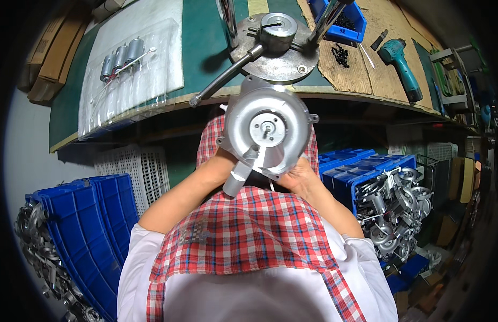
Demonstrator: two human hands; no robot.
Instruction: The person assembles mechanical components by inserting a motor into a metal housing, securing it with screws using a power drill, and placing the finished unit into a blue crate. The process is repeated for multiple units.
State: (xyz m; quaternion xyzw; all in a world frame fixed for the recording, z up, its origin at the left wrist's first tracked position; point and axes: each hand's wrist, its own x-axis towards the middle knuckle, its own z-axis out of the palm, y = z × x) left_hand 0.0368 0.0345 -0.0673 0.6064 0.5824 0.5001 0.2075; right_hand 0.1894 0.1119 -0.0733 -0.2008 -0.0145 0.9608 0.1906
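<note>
A round silver metal blower housing, with a short outlet tube at its lower left, is held up over my lap just in front of the bench edge. In its centre shows a disc with small holes and a short shaft, likely a motor's end face. My left hand grips the housing from below at its left side, its fingers hidden behind the metal. Closed on the lower right rim is my right hand, its fingers mostly covered too. Just beyond the housing stands a round metal press base with a lever handle.
Small cylindrical motors lie on a clear plastic tray at the bench's left. To the right are a blue bin of black screws, a loose screw pile and a teal power screwdriver. Blue crates with metal housings flank me.
</note>
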